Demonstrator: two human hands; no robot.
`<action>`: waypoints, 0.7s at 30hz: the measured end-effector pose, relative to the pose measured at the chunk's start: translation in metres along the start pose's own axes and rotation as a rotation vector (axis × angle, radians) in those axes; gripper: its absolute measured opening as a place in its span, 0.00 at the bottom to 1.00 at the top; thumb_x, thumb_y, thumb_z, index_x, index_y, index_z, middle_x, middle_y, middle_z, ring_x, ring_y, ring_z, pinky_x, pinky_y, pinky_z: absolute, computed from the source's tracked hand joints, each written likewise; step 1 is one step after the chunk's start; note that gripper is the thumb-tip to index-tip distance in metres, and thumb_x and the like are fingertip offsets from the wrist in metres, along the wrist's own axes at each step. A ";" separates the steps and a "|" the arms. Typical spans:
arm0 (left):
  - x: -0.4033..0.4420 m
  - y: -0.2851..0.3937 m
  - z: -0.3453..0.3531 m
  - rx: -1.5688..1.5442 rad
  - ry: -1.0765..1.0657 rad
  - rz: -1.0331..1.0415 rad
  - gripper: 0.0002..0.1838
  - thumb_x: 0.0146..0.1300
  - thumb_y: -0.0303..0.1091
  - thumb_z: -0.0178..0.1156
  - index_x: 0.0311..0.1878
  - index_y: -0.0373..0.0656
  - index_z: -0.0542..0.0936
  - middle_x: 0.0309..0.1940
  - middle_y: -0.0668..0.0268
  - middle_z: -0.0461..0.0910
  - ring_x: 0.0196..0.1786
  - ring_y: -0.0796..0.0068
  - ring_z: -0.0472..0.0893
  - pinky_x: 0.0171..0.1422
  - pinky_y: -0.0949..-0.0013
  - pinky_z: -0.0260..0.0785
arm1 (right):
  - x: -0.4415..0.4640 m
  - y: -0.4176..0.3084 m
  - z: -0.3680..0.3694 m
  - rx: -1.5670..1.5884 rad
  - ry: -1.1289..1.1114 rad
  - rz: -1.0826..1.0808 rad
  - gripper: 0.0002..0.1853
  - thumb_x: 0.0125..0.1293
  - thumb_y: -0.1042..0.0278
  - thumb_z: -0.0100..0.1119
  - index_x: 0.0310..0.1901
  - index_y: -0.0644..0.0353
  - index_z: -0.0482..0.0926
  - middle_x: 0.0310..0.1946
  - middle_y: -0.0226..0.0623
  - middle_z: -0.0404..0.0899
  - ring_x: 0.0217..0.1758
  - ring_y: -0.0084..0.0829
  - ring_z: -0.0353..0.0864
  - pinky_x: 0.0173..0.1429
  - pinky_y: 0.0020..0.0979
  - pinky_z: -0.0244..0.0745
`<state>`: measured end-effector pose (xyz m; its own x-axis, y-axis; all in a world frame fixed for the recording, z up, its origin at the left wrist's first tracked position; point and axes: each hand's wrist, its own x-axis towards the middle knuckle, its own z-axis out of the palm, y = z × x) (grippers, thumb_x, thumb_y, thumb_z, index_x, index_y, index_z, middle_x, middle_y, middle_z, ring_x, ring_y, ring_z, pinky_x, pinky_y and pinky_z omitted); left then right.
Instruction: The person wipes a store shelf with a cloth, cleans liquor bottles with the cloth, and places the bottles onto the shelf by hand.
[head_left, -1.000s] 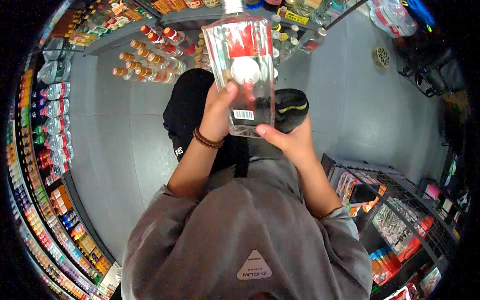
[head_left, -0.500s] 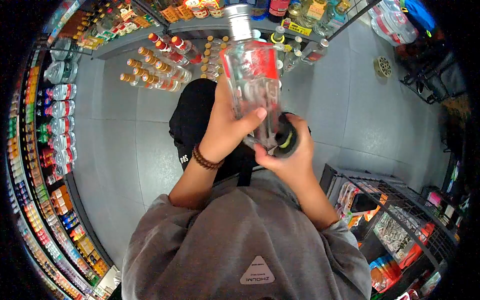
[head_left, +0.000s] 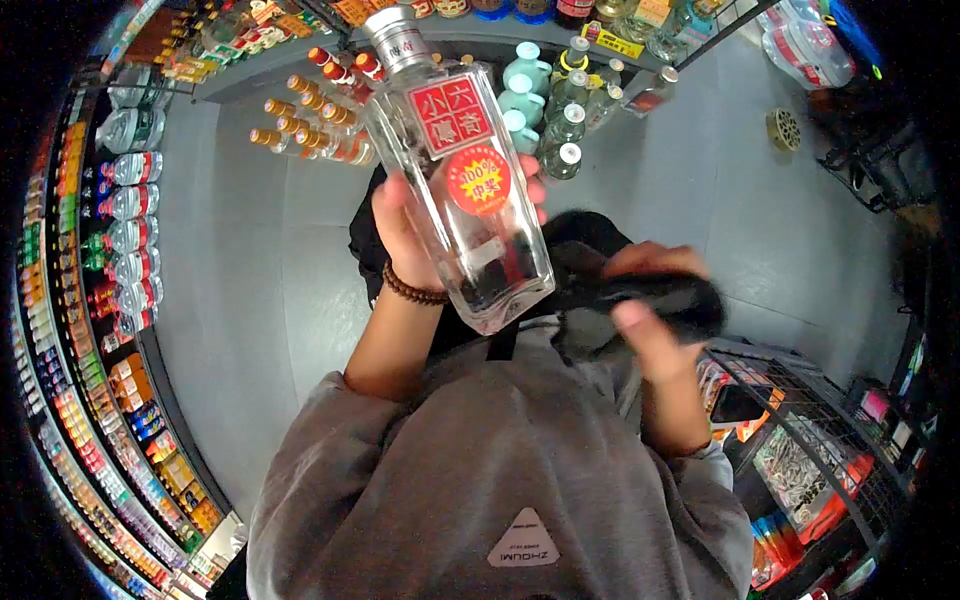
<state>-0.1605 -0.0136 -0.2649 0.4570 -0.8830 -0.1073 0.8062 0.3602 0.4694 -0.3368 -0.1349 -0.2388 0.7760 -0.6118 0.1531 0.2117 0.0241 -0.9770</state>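
Observation:
In the head view my left hand (head_left: 408, 240) is wrapped round a clear square-sided glass liquor bottle (head_left: 455, 225). The bottle has a silver cap, a red label with white characters and a round red sticker with a yellow burst. It tilts, cap toward the upper left and base toward me, and some fingers are hidden behind it. To the right, apart from the bottle, my right hand (head_left: 655, 345) grips a soft-looking black thing (head_left: 685, 303), perhaps cloth; motion blurs both. A brown bead bracelet (head_left: 410, 288) is on my left wrist.
On the grey floor ahead stand orange-capped bottles (head_left: 310, 128), pale turquoise bottles (head_left: 522, 98) and clear bottles (head_left: 568, 125). A stocked shelf (head_left: 130, 400) runs along the left. A wire rack (head_left: 800, 430) of packets is at the lower right. A round floor drain (head_left: 783, 130) lies beyond.
The bottle has turned so its label faces me, and its cap has swung left. My right hand has drawn away from the bottle's base to the right, taking the black thing along.

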 end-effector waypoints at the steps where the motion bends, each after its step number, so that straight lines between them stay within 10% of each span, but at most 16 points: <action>1: 0.001 0.001 0.001 -0.036 -0.012 -0.007 0.55 0.38 0.75 0.50 0.61 0.39 0.58 0.49 0.53 0.69 0.47 0.58 0.73 0.50 0.53 0.67 | 0.003 -0.003 -0.005 0.070 0.076 0.088 0.22 0.41 0.68 0.66 0.38 0.64 0.68 0.33 0.45 0.74 0.38 0.37 0.74 0.44 0.36 0.70; 8: 0.007 0.000 0.001 -0.182 -0.081 -0.050 0.56 0.35 0.72 0.58 0.62 0.41 0.57 0.53 0.54 0.66 0.52 0.59 0.70 0.55 0.52 0.63 | 0.042 -0.023 -0.021 0.711 0.006 -0.157 0.24 0.40 0.64 0.56 0.41 0.65 0.65 0.34 0.53 0.71 0.34 0.41 0.71 0.41 0.37 0.69; 11: 0.006 -0.008 0.001 -0.084 -0.032 -0.021 0.55 0.37 0.73 0.54 0.63 0.41 0.56 0.57 0.52 0.63 0.56 0.59 0.69 0.57 0.52 0.63 | 0.055 -0.034 -0.006 0.281 0.187 -0.257 0.25 0.39 0.65 0.57 0.43 0.66 0.68 0.36 0.50 0.72 0.38 0.40 0.73 0.45 0.35 0.69; 16: 0.001 -0.015 0.006 -0.153 -0.017 -0.029 0.45 0.39 0.55 0.59 0.60 0.40 0.60 0.54 0.55 0.68 0.56 0.58 0.68 0.58 0.54 0.60 | 0.079 -0.010 0.037 -0.267 -0.299 -0.595 0.22 0.40 0.58 0.58 0.37 0.62 0.73 0.32 0.42 0.74 0.33 0.40 0.73 0.42 0.38 0.67; 21: 0.012 -0.019 0.001 0.175 0.134 0.168 0.51 0.41 0.70 0.51 0.62 0.40 0.58 0.55 0.54 0.66 0.56 0.58 0.68 0.62 0.58 0.60 | 0.044 0.005 0.045 -0.268 -0.661 -0.484 0.25 0.27 0.55 0.63 0.33 0.56 0.74 0.30 0.36 0.74 0.34 0.41 0.73 0.36 0.38 0.66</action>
<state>-0.1711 -0.0316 -0.2740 0.6339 -0.7633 -0.1244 0.6431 0.4309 0.6331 -0.2752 -0.1261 -0.2299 0.8407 0.0810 0.5354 0.5257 -0.3590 -0.7712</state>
